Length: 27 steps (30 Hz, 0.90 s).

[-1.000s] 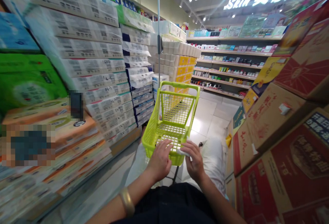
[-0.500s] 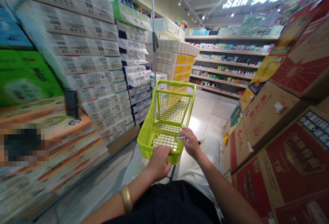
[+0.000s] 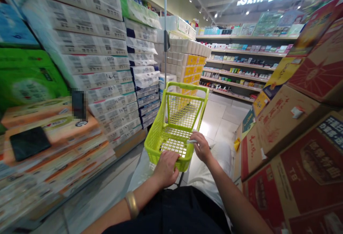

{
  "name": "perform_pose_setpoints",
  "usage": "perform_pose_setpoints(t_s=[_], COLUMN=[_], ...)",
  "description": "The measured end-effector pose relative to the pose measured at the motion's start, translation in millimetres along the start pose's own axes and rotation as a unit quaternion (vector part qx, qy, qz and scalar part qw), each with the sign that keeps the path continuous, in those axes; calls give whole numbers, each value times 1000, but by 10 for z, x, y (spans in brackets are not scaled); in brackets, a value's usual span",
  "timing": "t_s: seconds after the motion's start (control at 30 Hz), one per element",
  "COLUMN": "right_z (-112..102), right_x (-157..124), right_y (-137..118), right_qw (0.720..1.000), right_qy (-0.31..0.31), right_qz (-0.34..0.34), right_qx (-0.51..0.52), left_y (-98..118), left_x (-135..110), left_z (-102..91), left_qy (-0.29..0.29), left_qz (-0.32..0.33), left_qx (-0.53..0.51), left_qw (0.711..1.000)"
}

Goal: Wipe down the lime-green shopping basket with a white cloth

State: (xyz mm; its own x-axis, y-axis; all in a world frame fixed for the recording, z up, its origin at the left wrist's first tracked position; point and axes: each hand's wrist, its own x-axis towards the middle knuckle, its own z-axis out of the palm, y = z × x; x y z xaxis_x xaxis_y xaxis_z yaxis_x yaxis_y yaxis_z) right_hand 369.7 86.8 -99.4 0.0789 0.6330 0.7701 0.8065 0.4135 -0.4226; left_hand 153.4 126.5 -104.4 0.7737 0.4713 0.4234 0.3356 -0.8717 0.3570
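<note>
A lime-green plastic shopping basket with lattice walls and a raised handle stands between my knees. My left hand is closed over its near rim, fingers hooked inside and thumb on the outside. At the basket's right wall, my right hand pinches a white cloth or tissue against the upper edge. Part of the white piece is hidden beneath my fingers. Through the lattice floor of the basket I see no goods lying inside.
Wrapped tissue packs are stacked high on the left. A dark tablet-like object lies on orange packs beside me. Cardboard cartons rise close on the right. A metal pole stands behind the basket, and stocked shelves line the back.
The view has shifted slightly, so the surroundings sit a little further right. Both hands keep nearly the same places on the basket, the right one still with the white piece.
</note>
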Motion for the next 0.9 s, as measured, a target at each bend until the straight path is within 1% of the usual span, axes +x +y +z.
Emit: perform_pose_setpoints(t_s=[0.07, 0.17, 0.27, 0.33, 0.37, 0.43, 0.57, 0.63, 0.67, 0.77, 0.83, 0.9], right_z=[38, 158, 258, 274, 264, 215, 103, 93, 106, 200, 273, 314], right_x=[-13, -231, -503, -584, -577, -473, -116, -27, -32, -230, -436, -589], right_y=[-27, -242, -485, -550, -539, -441, -136, -72, -84, -268, -437, -553], right_qw=[999, 997, 995, 995, 995, 995, 993, 991, 990, 990, 992, 994], right_qy=[33, 69, 81, 80, 76, 68, 78, 88, 92, 100, 100, 93], right_qz=[18, 37, 36, 29, 27, 27, 54, 69, 74, 72, 56, 37], right_qx=[11, 23, 40, 52, 58, 66, 75, 73, 71, 62, 55, 50], left_y=[2, 3, -1, -5, -5, -3, 7, 9, 8, -2, -12, -21], left_x=[0, -19, -50, -66, -70, -70, -53, -47, -45, -52, -66, -81], left_z=[7, 3, -8, -14, -17, -23, -30, -29, -27, -23, -23, -24], left_qy=[0, 1, 3, 5, 5, 3, -4, -4, -4, -4, -4, -2], left_qz=[-2, 0, 0, 0, 0, 0, -5, -8, -9, -6, -3, -1], left_qx=[0, 0, 0, 1, 1, -1, -7, -8, -7, -1, 3, 5], left_qw=[1000, 1000, 1000, 1000, 1000, 1000, 1000, 1000, 1000, 1000, 1000, 1000])
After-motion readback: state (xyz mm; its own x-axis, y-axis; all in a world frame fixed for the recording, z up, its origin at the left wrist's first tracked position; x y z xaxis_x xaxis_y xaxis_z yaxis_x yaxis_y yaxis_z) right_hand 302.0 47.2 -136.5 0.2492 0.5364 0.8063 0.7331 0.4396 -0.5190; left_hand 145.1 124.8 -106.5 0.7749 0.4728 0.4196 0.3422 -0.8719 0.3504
